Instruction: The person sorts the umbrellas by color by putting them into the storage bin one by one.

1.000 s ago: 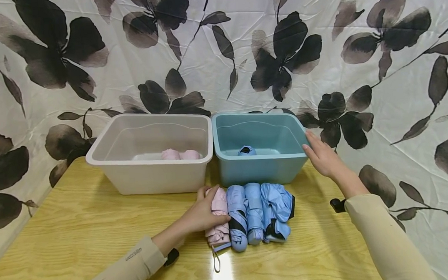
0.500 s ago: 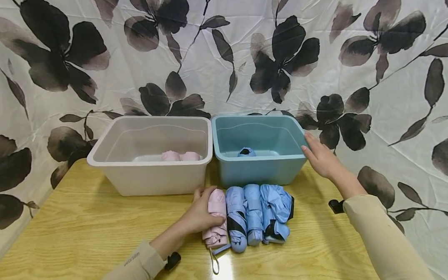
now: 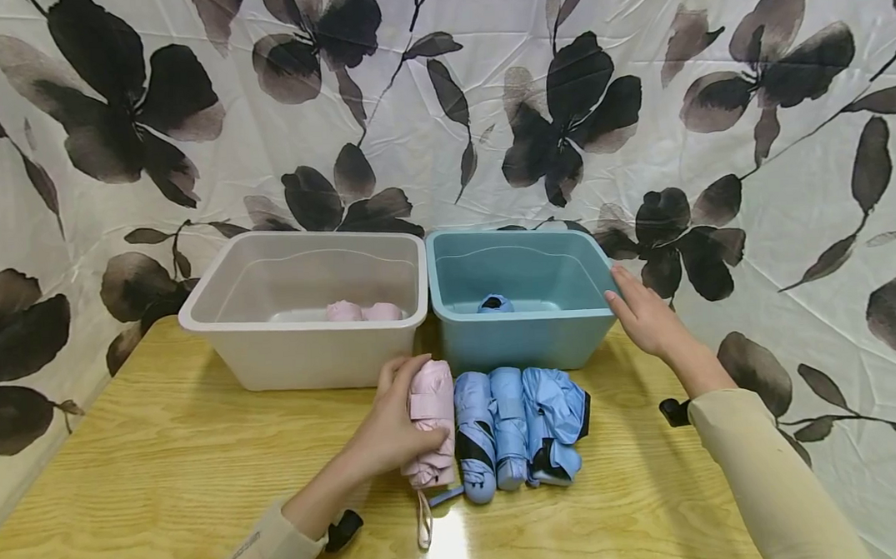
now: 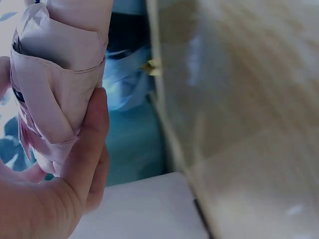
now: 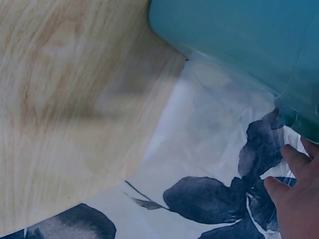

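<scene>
My left hand [image 3: 392,424] grips a folded pink umbrella [image 3: 432,397] with fingers and thumb around it; its wrist strap hangs down at the near end. In the left wrist view the same pink umbrella [image 4: 65,64] stands close up between the fingers. Right beside it lie three folded blue umbrellas in a row: one with a black stripe [image 3: 474,437], a neatly wrapped one [image 3: 509,427] and a looser, crumpled one [image 3: 551,408]. My right hand [image 3: 648,317] rests at the right rim of the teal bin [image 3: 526,343], its fingers extended along it.
Left of the teal bin stands a beige bin [image 3: 324,356], holding two pink rolled bundles [image 3: 363,311]. One blue bundle [image 3: 495,303] lies inside the teal bin. Both stand toward the back of the wooden table [image 3: 201,465], before a floral curtain [image 3: 440,105].
My left hand has drawn the pink umbrella slightly left, away from the blue row, and raised its far end a little. The right hand stays at the teal bin's rim.
</scene>
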Motion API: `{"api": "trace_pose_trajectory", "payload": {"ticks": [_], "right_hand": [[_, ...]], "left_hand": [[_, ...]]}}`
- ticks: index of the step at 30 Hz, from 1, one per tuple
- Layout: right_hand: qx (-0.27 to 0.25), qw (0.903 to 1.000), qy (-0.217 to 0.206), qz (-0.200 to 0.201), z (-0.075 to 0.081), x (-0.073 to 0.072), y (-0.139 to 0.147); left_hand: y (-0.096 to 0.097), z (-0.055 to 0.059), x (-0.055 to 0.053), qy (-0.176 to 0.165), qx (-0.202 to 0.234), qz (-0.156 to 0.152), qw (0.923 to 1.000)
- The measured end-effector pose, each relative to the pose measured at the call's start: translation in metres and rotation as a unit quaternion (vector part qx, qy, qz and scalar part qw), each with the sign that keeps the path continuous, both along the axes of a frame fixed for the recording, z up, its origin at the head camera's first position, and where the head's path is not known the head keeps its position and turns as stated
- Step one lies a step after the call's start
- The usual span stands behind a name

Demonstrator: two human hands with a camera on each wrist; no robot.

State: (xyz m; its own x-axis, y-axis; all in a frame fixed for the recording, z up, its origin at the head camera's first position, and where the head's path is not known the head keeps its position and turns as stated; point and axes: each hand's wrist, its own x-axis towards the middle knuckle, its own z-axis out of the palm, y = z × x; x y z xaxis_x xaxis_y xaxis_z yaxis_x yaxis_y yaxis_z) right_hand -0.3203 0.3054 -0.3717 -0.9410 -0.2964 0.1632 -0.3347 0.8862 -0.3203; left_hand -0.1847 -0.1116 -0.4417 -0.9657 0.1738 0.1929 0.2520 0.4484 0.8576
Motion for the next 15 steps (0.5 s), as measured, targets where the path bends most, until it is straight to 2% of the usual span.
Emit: {"api": "trace_pose_trajectory", "payload": {"ticks": [5,11,15], "right_hand": [[-0.001,1.0000,0.003,0.000,0.000,0.000,0.000],[-0.002,1.0000,0.002,-0.001,0.000,0.001,0.000],[-0.001,1.0000,0.000,-0.001,0.001,0.001,-0.001]], "left_hand": [[-0.006,0.022,0.005,0.016,0.020,0.002,0.9997],[-0.016,0.050,0.007,0.053,0.028,0.012,0.9981],[-0.024,0.063,0.006,0.049,0.044,0.004,0.9978]]}}
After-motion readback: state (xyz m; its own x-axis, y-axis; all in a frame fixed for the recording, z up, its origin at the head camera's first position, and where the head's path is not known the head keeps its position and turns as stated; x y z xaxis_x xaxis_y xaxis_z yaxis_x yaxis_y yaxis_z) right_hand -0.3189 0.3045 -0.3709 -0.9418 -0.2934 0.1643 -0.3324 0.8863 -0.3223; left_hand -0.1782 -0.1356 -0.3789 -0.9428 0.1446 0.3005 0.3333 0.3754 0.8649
